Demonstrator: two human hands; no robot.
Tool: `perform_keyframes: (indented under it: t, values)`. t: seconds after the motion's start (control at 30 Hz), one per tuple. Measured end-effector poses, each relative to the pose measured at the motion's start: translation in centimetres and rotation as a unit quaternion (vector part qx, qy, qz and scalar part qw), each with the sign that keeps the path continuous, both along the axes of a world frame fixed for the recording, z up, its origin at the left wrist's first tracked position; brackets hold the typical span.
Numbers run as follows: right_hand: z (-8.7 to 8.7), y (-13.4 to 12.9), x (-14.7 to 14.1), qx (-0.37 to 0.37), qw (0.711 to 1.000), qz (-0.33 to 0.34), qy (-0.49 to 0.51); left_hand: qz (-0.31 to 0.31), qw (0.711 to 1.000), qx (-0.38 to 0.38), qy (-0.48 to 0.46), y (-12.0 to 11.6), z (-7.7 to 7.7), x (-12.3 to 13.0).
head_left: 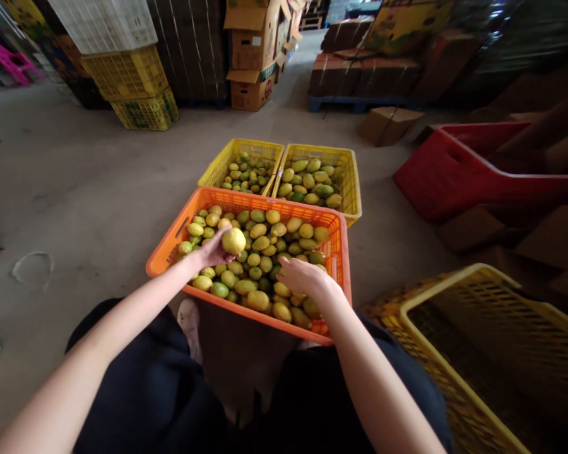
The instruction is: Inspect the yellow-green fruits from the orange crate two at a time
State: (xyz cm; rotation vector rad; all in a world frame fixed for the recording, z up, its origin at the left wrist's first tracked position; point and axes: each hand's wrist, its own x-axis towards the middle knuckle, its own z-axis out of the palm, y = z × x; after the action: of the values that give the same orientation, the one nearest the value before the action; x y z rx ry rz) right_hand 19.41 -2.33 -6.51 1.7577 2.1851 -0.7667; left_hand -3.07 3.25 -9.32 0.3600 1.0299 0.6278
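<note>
A large orange plastic crate (344,252), filled with yellow and green lemons (261,243), stands in front of my legs. Over its left half, my left hand (216,247) holds one big, round, pale yellow lemon (233,241) raised above the others. My right hand (303,276) is palm down over the right half of the crate, fingers stretched toward the middle and close above the lemons. Whether its fingertips touch a lemon, I cannot tell. Nothing shows in that hand.
Behind the orange crate stand a left yellow crate (213,165) and a right yellow crate (356,183), both holding lemons. Another yellow crate (454,353) is close at my right, with a red bin (435,170) beyond it. Stacked crates (127,72) and cardboard boxes (248,50) stand farther back.
</note>
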Motion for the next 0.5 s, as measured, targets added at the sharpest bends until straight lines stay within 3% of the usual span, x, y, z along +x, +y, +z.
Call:
perform_keyframes:
  t: [0.07, 0.13, 0.2, 0.33, 0.5]
  values:
    - [-0.1, -0.1, -0.3, -0.002, 1.000, 0.007, -0.001, 0.026, 0.997, 0.025, -0.069, -0.6, 3.8, -0.8]
    - [-0.1, -0.1, -0.5, -0.005, 1.000, 0.015, -0.004, 0.109, 0.973, 0.040, -0.197, -1.7, 6.8, -1.4]
    - [-0.1, 0.0, -0.7, -0.008, 1.000, 0.024, -0.017, 0.219, 0.934, 0.055, -0.277, -2.8, 8.5, -1.8]
    - [-1.0, 0.0, -0.8, -0.014, 0.998, 0.029, -0.060, 0.359, 0.888, 0.014, -0.286, -4.3, 8.6, -2.9]
    - [-4.1, -0.8, -1.0, -0.023, 0.997, 0.029, -0.065, 0.404, 0.879, -0.028, -0.251, -4.0, 7.8, -3.8]
